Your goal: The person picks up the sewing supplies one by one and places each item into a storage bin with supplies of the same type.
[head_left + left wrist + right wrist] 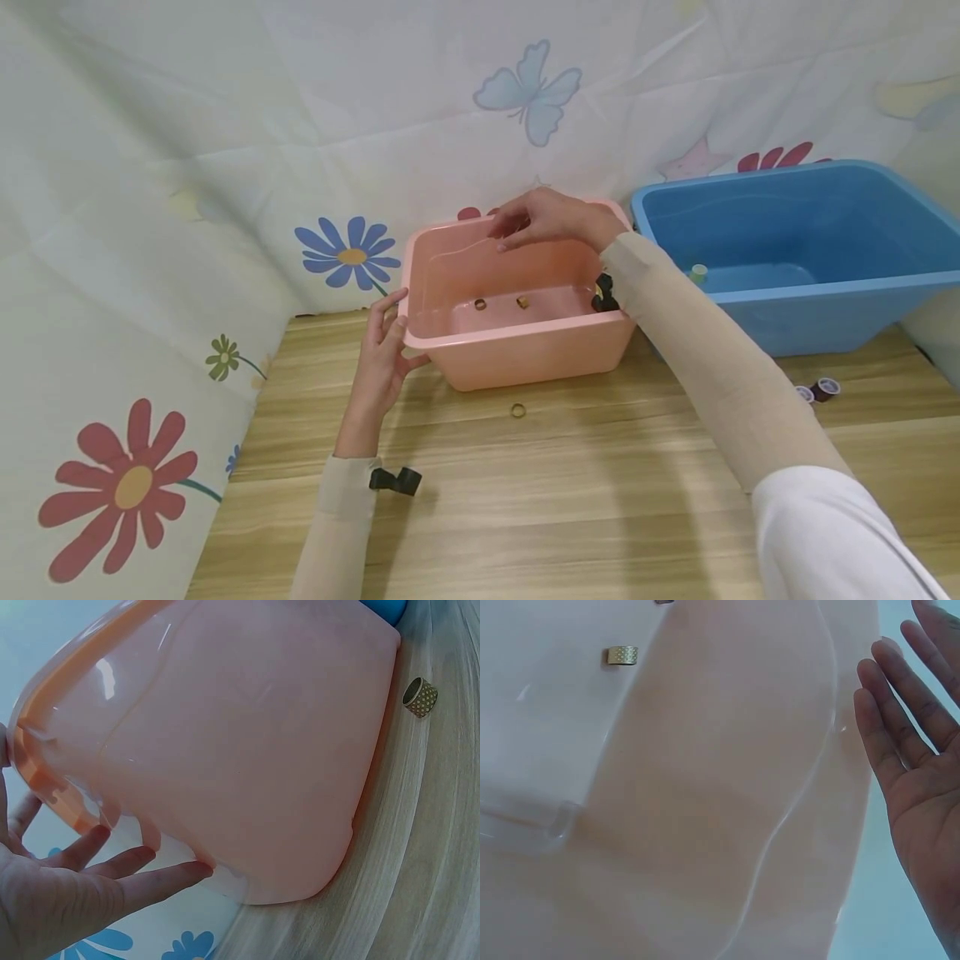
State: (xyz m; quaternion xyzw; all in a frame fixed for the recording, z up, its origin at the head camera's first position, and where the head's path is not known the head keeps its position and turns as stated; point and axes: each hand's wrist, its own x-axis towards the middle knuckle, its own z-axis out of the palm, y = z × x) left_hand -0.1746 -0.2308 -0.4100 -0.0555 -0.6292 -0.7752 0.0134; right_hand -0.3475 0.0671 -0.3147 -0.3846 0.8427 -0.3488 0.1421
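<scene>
My left hand [381, 362] is at the left end of the pink bin [525, 354], its straight, spread fingers [169, 883] touching the outer wall under the rim. My right hand [551, 218] hovers over the bin's back rim with loose fingers and nothing in them. Inside, on the bin floor, lie two small gold-toned rings, one ring [480, 305] on the left and another ring [522, 302] nearer the middle. The right wrist view shows a dimpled surface on one, like a ring thimble [622, 655]. A similar dimpled ring thimble [421, 697] stands on the table in front of the bin.
A larger blue bin [825, 312] stands to the right, with a small pale green cylindrical piece [698, 273] inside. Dark thread spools [826, 389] lie on the wooden table [525, 517] in front of it. A flower-printed cloth [420, 100] hangs close behind both bins.
</scene>
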